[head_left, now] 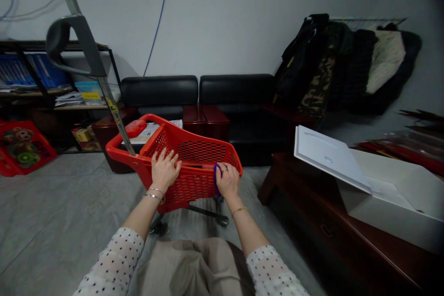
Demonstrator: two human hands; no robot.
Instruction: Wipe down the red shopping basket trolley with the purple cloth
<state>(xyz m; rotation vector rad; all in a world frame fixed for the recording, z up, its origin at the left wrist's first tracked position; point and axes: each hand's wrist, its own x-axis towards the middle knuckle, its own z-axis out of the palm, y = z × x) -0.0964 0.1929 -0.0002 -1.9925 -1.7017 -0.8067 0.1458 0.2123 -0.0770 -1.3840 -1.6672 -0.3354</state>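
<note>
A small red plastic shopping cart [194, 180] with a lattice basket stands on dark legs with casters in front of me. My left hand [163, 169] lies on its near side, fingers spread out over the rim. Nearer the basket's right end, my right hand [228, 180] has its fingers curled over the same rim. A purple loop [217, 179] sits against that hand's thumb side; whether the hand grips it, I cannot tell. By the cart's push handle, a metal pole [114, 108] with a grey looped grip [83, 46] slants up to the left.
Black sofa seats [159, 92] with dark red wooden arms stand against the wall. At right, a low wooden table [308, 203] bears an opened white box [381, 194]. Coats [347, 64] hang behind it. A shelf [55, 101] and a red patterned panel [26, 145] are left.
</note>
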